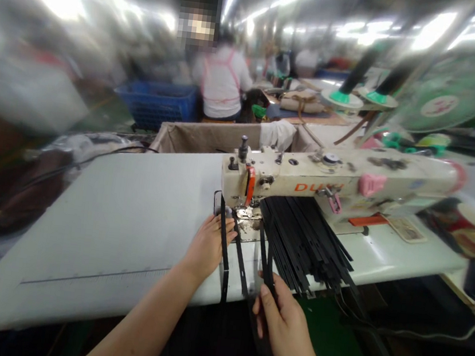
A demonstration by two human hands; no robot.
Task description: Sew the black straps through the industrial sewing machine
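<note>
- Right hand [285, 319] nearest, at the table's front edge; thumb and fingers closed on the right strap [267, 262], which runs from the hand up towards the needle; the grip looks meant to keep it taut and in line.
- Left hand [207, 246] a little further in, flat on the table [120, 215] with the fingers open and pointing at the machine; it grips nothing; the left strap [224, 257] lies along its fingertips and hangs over the edge, so the hand seems to press and steer it.
- Middle strap [241, 262] lies between the hands, touched by neither; all three are thin, black and fan out from the presser foot [247, 211].
- Pile [303, 238] of like straps just right of the right strap, under the machine arm and slanting off the edge; likely kept there for a short reach.
- A faint ruled line [95, 279] marks the table left of the hands.
- Sewing machine [341, 179] cream with orange lettering; needle end towards the left hand.
- Behind it thread cones [343, 95] and a green fan [451, 94], blurred.
- Cloth bin [199, 136] against the table's far edge.
- Beyond, a blue crate [155, 104] and a person [223, 81] seated, back turned; the rest too blurred to tell.
</note>
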